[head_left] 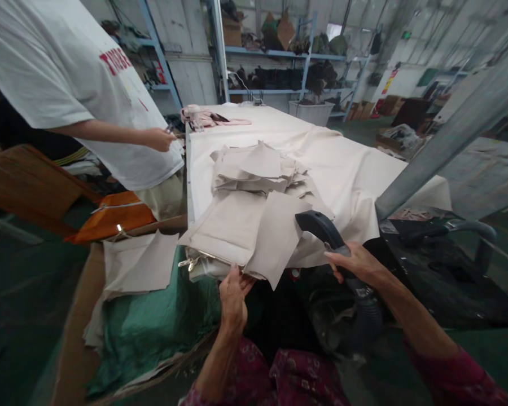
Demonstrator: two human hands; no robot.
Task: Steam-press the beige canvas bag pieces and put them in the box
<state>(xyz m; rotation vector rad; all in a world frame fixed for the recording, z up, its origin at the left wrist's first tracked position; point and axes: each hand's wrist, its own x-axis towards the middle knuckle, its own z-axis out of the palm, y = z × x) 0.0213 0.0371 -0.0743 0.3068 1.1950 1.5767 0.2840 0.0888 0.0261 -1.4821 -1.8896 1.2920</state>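
My left hand [233,293] pinches the near edge of a beige fabric piece with a gold zipper [214,257] at the front of the table. My right hand [355,263] is wrapped round the dark handle of a curved black hose nozzle [322,226]. The nozzle's tip rests at the right edge of a loose beige flap [275,237], which lies partly over the zippered piece. Behind these, a pile of beige fabric pieces [252,166] sits on the cloth-covered table [351,163].
At the left, a cardboard box [74,321] holds green sheeting and beige pieces [141,262]. A person in a white shirt [110,96] stands at the table's left side. A slanted metal post [444,141] rises at the right. Pink fabric [211,117] lies at the far end.
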